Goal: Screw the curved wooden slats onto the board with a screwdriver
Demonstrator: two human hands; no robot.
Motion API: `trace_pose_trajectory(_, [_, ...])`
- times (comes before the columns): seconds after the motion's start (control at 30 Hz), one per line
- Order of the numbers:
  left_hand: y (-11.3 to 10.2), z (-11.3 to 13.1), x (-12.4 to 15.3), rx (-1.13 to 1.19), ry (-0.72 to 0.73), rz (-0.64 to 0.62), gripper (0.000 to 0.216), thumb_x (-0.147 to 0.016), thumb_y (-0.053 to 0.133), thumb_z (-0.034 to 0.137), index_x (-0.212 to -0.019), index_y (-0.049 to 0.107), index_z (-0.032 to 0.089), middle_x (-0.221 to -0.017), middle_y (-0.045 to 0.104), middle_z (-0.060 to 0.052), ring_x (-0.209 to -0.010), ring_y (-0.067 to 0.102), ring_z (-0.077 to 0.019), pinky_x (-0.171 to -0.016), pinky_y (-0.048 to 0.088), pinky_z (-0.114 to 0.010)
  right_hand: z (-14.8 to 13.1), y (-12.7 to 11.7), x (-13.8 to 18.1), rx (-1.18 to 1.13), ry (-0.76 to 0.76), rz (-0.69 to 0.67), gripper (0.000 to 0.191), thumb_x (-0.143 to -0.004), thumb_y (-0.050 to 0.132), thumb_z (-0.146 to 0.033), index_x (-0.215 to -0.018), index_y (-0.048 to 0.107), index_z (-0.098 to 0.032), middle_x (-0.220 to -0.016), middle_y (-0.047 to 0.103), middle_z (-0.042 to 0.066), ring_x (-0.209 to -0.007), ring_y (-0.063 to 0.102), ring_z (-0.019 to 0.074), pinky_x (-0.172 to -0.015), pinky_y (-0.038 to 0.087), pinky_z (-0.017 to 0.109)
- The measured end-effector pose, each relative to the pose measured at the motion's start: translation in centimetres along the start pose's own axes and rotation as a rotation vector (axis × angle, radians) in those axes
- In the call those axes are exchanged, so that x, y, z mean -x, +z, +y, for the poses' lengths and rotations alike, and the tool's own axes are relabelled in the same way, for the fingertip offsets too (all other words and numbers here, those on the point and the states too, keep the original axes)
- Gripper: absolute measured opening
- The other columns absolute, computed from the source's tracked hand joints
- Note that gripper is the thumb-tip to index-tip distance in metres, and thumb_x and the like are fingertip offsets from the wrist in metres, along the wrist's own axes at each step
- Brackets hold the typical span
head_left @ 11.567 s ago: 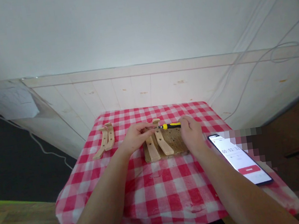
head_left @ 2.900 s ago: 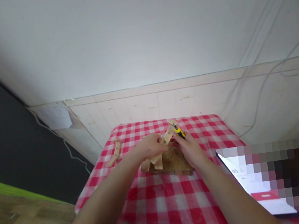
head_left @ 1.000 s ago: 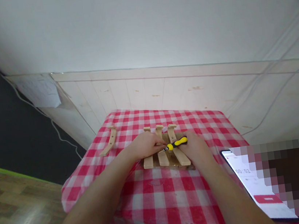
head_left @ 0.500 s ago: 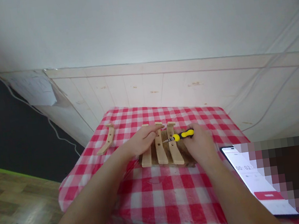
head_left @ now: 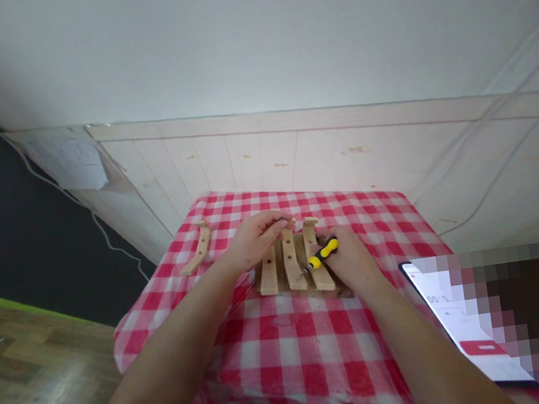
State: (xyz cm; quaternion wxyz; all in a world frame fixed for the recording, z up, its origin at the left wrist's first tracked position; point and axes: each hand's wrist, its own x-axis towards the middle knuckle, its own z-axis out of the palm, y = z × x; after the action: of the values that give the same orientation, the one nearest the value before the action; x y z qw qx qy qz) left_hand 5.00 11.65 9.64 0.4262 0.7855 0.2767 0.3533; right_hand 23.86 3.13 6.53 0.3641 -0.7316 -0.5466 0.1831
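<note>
My right hand [head_left: 348, 254] is closed on a yellow-and-black screwdriver [head_left: 326, 250]. The tool's tip points down and left, near the lower part of the middle curved wooden piece [head_left: 292, 272]. My left hand [head_left: 257, 238] has thumb and fingertips drawn together at that piece's upper end; what they pinch is hidden. Three such pieces with holes lie side by side on a brown wooden board [head_left: 282, 278]: a left one [head_left: 270, 275], partly under my left hand, the middle one, and a right one [head_left: 323, 276] beneath the screwdriver.
A fourth curved wooden piece [head_left: 200, 249] lies apart at the left of the table, on a red-and-white checked cloth [head_left: 289, 352]. A phone [head_left: 464, 322] showing a timer lies at the right edge. Behind the table stands a white panelled wall [head_left: 244, 159].
The screwdriver's tip has swung downward, toward the lower end of the middle piece. My left hand has lifted off that piece's holes, its fingers drawing together near the upper end.
</note>
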Motion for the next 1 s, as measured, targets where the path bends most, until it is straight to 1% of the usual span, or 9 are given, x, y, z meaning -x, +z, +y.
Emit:
trace_pose_trajectory(0.1, [-0.09,-0.4,-0.02,-0.023,0.004,0.01,0.028,-0.089,0.052,0.034,-0.105,0.066,0.015,-0.092,0.073,-0.006,-0.076,0.066,-0.0123,-0.066,0.052,-0.022,-0.02,0.15,-0.08,-0.016,-0.012,-0.038,0.013,-0.074,0.064,-0.024,-0.086,0.062,-0.019,-0.093,0.072,0.008,-0.081,0.065,0.019,-0.067,0.047,0.029])
trace_pose_trajectory(0.2, [-0.11,-0.28,0.06,-0.084,0.008,-0.037,0.029,-0.089,0.053,0.034,-0.107,0.068,0.016,-0.095,0.073,-0.006,-0.078,0.067,-0.0128,-0.071,0.054,-0.024,0.04,0.17,-0.11,-0.013,-0.015,-0.04,0.015,-0.073,0.064,-0.021,-0.088,0.062,-0.019,-0.095,0.071,0.008,-0.082,0.065,0.0185,-0.069,0.047,0.029])
trace_pose_trajectory(0.33, [0.07,0.14,0.18,-0.09,0.07,-0.078,0.027,-0.086,0.059,0.035,-0.104,0.071,0.019,-0.106,0.072,-0.006,-0.097,0.066,-0.0166,-0.086,0.052,-0.027,0.33,0.14,-0.14,0.018,-0.016,-0.047,0.022,-0.069,0.062,-0.013,-0.09,0.063,-0.019,-0.098,0.071,0.007,-0.085,0.064,0.0193,-0.071,0.047,0.031])
trace_pose_trajectory(0.4, [0.12,0.23,0.17,-0.089,0.112,-0.076,0.025,-0.086,0.059,0.033,-0.103,0.072,0.019,-0.107,0.072,-0.007,-0.099,0.066,-0.0166,-0.087,0.051,-0.028,0.35,0.07,-0.11,0.014,-0.017,-0.052,0.022,-0.068,0.062,-0.012,-0.088,0.062,-0.019,-0.097,0.071,0.007,-0.085,0.064,0.0197,-0.07,0.047,0.031])
trace_pose_trajectory(0.5, [0.06,0.2,0.09,-0.144,0.168,-0.073,0.024,-0.087,0.058,0.029,-0.103,0.072,0.018,-0.101,0.07,-0.008,-0.092,0.064,-0.0148,-0.082,0.051,-0.027,0.18,-0.12,0.01,0.02,-0.02,-0.05,0.022,-0.067,0.061,-0.011,-0.088,0.061,-0.019,-0.095,0.071,0.006,-0.084,0.064,0.0203,-0.07,0.047,0.032])
trace_pose_trajectory(0.63, [-0.03,0.04,-0.01,-0.185,0.182,-0.065,0.025,-0.088,0.057,0.03,-0.105,0.071,0.018,-0.09,0.066,-0.007,-0.08,0.061,-0.0123,-0.071,0.05,-0.024,0.04,-0.29,0.19,0.037,-0.012,-0.053,0.024,-0.068,0.059,-0.011,-0.09,0.061,-0.02,-0.098,0.07,0.007,-0.085,0.063,0.0205,-0.07,0.047,0.032])
trace_pose_trajectory(0.83, [0.1,-0.13,0.01,-0.19,0.181,-0.086,0.025,-0.088,0.057,0.03,-0.104,0.071,0.017,-0.098,0.071,-0.008,-0.085,0.063,-0.0133,-0.075,0.05,-0.024,0.1,-0.28,0.3,0.046,-0.018,-0.04,0.022,-0.067,0.06,-0.011,-0.087,0.061,-0.02,-0.093,0.069,0.007,-0.083,0.062,0.0209,-0.067,0.045,0.032])
trace_pose_trajectory(0.93, [0.12,-0.27,0.06,-0.238,0.153,-0.062,0.027,-0.087,0.058,0.032,-0.107,0.07,0.018,-0.102,0.072,-0.008,-0.081,0.063,-0.0131,-0.069,0.048,-0.023,-0.08,-0.33,0.29,0.056,0.01,-0.041,0.023,-0.066,0.06,-0.012,-0.088,0.062,-0.02,-0.091,0.069,0.006,-0.082,0.062,0.0208,-0.067,0.045,0.031])
trace_pose_trajectory(1.0, [0.12,-0.37,0.07,-0.303,0.14,-0.059,0.026,-0.086,0.059,0.031,-0.106,0.07,0.018,-0.096,0.073,-0.007,-0.074,0.062,-0.0119,-0.064,0.046,-0.021,-0.21,-0.35,0.27,0.067,0.024,-0.035,0.022,-0.066,0.061,-0.012,-0.086,0.061,-0.02,-0.087,0.068,0.006,-0.081,0.061,0.0205,-0.066,0.044,0.03])
